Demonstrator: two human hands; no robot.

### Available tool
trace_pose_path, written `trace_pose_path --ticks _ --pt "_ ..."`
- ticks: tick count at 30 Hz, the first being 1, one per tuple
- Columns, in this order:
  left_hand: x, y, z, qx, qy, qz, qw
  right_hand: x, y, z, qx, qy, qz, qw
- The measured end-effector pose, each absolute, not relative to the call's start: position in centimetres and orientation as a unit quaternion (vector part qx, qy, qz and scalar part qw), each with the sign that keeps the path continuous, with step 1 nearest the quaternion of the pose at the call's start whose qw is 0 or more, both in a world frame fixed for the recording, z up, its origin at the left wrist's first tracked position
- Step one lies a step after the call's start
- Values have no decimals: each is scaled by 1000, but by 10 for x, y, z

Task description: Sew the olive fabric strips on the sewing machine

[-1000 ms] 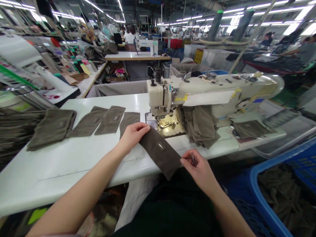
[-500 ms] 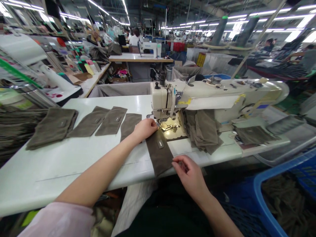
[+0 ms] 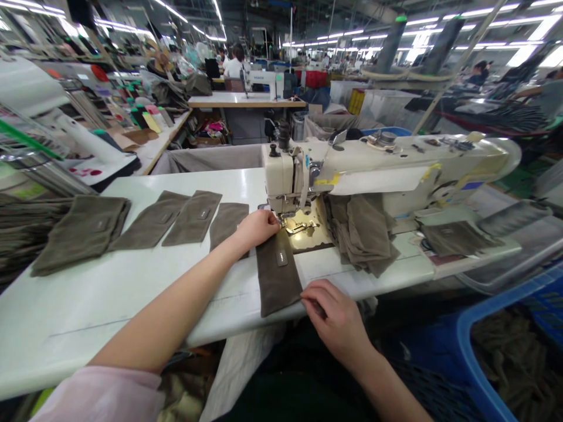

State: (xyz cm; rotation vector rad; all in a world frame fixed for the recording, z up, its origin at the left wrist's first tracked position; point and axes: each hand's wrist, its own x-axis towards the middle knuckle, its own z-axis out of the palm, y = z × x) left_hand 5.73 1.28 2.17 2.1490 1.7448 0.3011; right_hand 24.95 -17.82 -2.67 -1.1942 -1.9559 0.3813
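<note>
Nearest to the person, the right hand (image 3: 334, 319) has its fingers bent and pinches the near right corner of a dark brown cloth piece (image 3: 278, 281). The cloth piece lies flat on the white worktop (image 3: 132, 293) between the two hands, and its near end reaches the worktop's edge. A small label (image 3: 281, 258) sits in the middle of it. To the right of the right hand, lower down, is a blue bin (image 3: 479, 316) with more dark cloth inside.

The left hand (image 3: 259, 225) is at the far end of the cloth piece. Its fingers are curled down and hold that end just beside the shiny metal plate (image 3: 303, 227) under the needle of a cream sewing machine (image 3: 387, 167). Right of that plate lies a loose heap of brown cloth (image 3: 363, 231).

To the left of the left hand, three flat cloth pieces (image 3: 193, 217) lie in a row, and farther left sits a folded stack (image 3: 83, 231).

Far behind the hands stands another sewing machine (image 3: 264, 79) on a worktop, where other people sit.
</note>
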Motion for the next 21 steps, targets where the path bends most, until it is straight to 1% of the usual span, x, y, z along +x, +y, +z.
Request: trace_pose_path --ticks 6,21 --pt "55 14 18 757 616 119 180 245 -178 -28 -480 -780 154 370" --pt "53 19 13 751 618 128 195 243 -175 -25 -487 -777 155 368"
